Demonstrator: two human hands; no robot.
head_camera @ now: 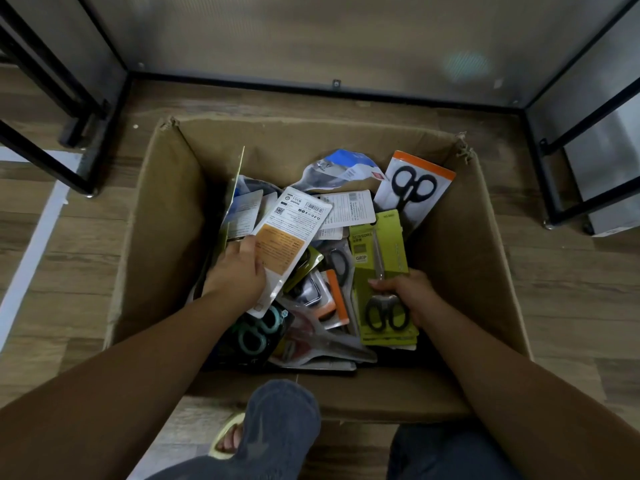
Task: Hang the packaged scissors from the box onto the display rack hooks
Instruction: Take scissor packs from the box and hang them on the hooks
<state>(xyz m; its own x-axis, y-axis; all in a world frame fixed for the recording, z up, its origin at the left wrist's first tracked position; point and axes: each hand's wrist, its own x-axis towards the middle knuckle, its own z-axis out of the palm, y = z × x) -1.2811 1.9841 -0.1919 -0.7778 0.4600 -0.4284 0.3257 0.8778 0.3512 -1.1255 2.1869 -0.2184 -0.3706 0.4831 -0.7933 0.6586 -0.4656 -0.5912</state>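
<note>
An open cardboard box (162, 216) on the floor holds several packaged scissors in a loose heap. My left hand (237, 268) grips a white-backed package (294, 237) with an orange panel, its printed back facing up. My right hand (408, 294) holds a yellow-green scissors pack (381, 251) marked GRIP, thumb on the front near the black handles. An orange-topped pack with black scissors (414, 188) leans in the box's far right corner. A teal-handled pair (258, 332) lies near the front left.
Black metal rack legs (69, 140) stand at the left and a black frame (550, 174) at the right, on a wooden floor. A frosted panel (311, 39) rises behind the box. My knees and a yellow sandal (228, 441) are at the bottom edge.
</note>
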